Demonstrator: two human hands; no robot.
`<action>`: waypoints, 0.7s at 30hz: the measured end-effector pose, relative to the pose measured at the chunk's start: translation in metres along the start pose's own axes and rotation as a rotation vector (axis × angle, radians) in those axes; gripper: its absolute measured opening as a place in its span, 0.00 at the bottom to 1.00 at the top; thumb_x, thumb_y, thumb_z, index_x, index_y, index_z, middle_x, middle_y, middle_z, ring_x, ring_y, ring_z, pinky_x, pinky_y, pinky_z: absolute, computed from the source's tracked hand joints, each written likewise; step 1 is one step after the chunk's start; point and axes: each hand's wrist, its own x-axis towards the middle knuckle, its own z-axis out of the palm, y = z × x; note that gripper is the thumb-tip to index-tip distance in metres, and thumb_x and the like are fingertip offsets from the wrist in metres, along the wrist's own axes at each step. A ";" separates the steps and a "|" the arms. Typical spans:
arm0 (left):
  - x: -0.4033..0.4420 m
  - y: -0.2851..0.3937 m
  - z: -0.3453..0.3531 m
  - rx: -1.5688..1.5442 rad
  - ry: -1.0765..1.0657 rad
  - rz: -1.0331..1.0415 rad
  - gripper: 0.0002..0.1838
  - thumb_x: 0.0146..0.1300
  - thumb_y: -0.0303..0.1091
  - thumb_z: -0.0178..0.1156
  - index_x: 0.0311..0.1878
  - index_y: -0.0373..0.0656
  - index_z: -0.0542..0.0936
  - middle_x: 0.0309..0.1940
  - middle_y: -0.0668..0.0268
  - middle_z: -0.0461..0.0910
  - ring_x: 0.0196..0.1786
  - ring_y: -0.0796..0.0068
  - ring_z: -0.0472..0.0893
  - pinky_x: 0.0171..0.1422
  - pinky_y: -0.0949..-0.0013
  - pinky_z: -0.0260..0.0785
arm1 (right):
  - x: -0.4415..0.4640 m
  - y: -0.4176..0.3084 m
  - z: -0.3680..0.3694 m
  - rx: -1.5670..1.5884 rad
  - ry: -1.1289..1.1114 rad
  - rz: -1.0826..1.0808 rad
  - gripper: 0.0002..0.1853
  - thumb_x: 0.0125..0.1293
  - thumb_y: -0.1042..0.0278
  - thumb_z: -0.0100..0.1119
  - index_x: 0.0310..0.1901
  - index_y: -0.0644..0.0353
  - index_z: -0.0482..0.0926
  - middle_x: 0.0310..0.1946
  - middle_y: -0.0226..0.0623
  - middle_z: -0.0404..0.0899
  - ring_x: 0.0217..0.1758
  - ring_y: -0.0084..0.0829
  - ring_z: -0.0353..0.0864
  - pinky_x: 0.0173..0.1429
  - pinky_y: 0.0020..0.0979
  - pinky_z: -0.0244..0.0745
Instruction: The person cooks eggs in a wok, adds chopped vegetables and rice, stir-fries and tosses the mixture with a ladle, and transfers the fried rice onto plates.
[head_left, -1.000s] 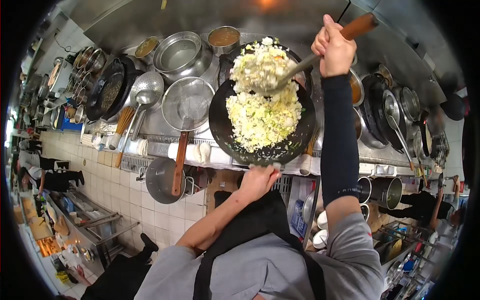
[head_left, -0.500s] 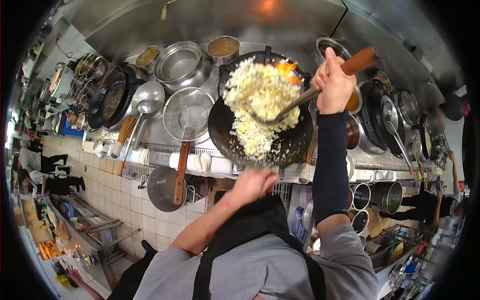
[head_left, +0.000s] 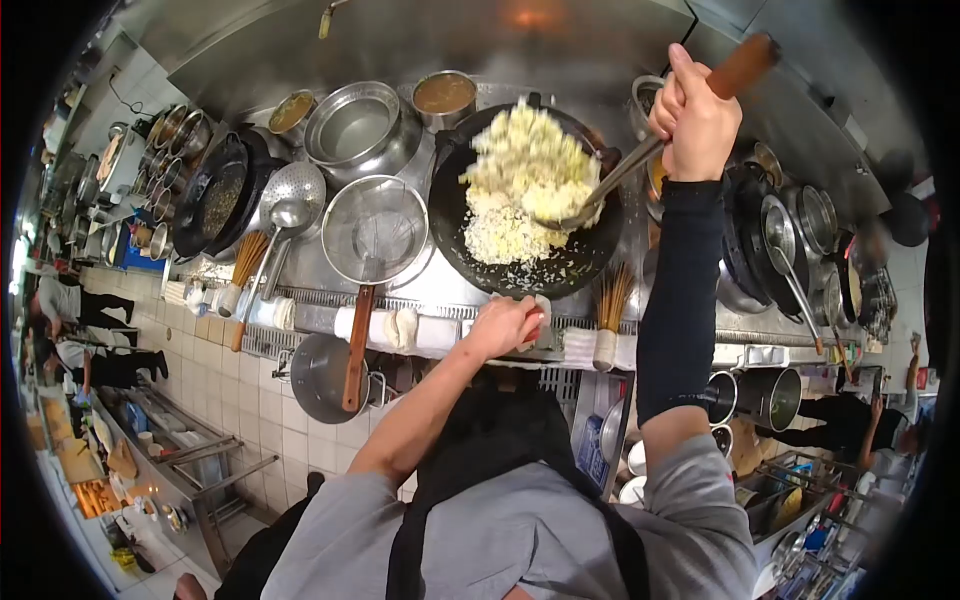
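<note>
A black wok (head_left: pixel 590 245) sits on the stove, with pale yellow and white chopped food (head_left: pixel 525 165) in it, the upper part blurred by motion. My right hand (head_left: pixel 698 115) is wrapped round the ladle (head_left: pixel 628 165) near its wooden handle. The ladle's bowl lies in the food at the wok's right side. Closed at the wok's near edge, my left hand (head_left: pixel 507 328) grips a pale cloth (head_left: pixel 541 322); the wok's handle is hidden there.
Left of the wok are a round wire strainer (head_left: pixel 375 230), a steel pot (head_left: pixel 355 125), a perforated ladle (head_left: pixel 292 195) and another wok (head_left: pixel 215 195). A bamboo brush (head_left: pixel 608 320) stands at the right. People stand at both far sides.
The wok has moved away from me, then back slightly less far, with my left hand. My right hand has risen and shifted right with the ladle. The flame behind the wok no longer shows.
</note>
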 end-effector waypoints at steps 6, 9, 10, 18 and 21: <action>0.056 -0.025 0.016 -0.065 -0.108 -0.090 0.23 0.80 0.55 0.57 0.47 0.42 0.83 0.34 0.45 0.87 0.42 0.40 0.87 0.52 0.44 0.78 | -0.041 0.133 -0.035 -0.152 0.116 -0.155 0.21 0.80 0.65 0.65 0.26 0.55 0.70 0.16 0.24 0.67 0.18 0.21 0.68 0.23 0.29 0.62; 0.056 -0.025 0.006 -0.124 -0.173 -0.164 0.23 0.76 0.55 0.63 0.50 0.40 0.84 0.42 0.46 0.88 0.49 0.40 0.86 0.55 0.45 0.77 | -0.114 0.220 -0.104 -0.336 -0.046 -0.023 0.17 0.83 0.66 0.61 0.32 0.63 0.82 0.26 0.33 0.82 0.30 0.21 0.79 0.41 0.28 0.75; 0.048 -0.022 0.005 -0.058 0.028 -0.107 0.22 0.75 0.52 0.65 0.49 0.40 0.84 0.43 0.47 0.88 0.50 0.41 0.85 0.57 0.46 0.77 | -0.134 0.210 -0.112 -0.549 -0.006 -0.160 0.13 0.82 0.65 0.62 0.39 0.65 0.84 0.30 0.32 0.83 0.33 0.21 0.80 0.42 0.28 0.77; -0.016 0.019 -0.060 -0.531 0.247 -0.329 0.20 0.61 0.34 0.80 0.50 0.35 0.83 0.49 0.54 0.88 0.53 0.61 0.86 0.63 0.60 0.77 | -0.285 0.138 -0.073 -0.180 -0.298 0.657 0.23 0.79 0.70 0.66 0.72 0.61 0.75 0.43 0.36 0.84 0.35 0.27 0.88 0.35 0.29 0.86; -0.022 0.029 -0.077 -0.537 0.221 -0.298 0.22 0.60 0.34 0.80 0.54 0.34 0.83 0.49 0.55 0.88 0.54 0.64 0.86 0.63 0.62 0.77 | -0.263 0.131 -0.057 -0.236 -0.491 0.687 0.16 0.81 0.67 0.64 0.65 0.62 0.81 0.39 0.32 0.83 0.30 0.20 0.84 0.31 0.23 0.80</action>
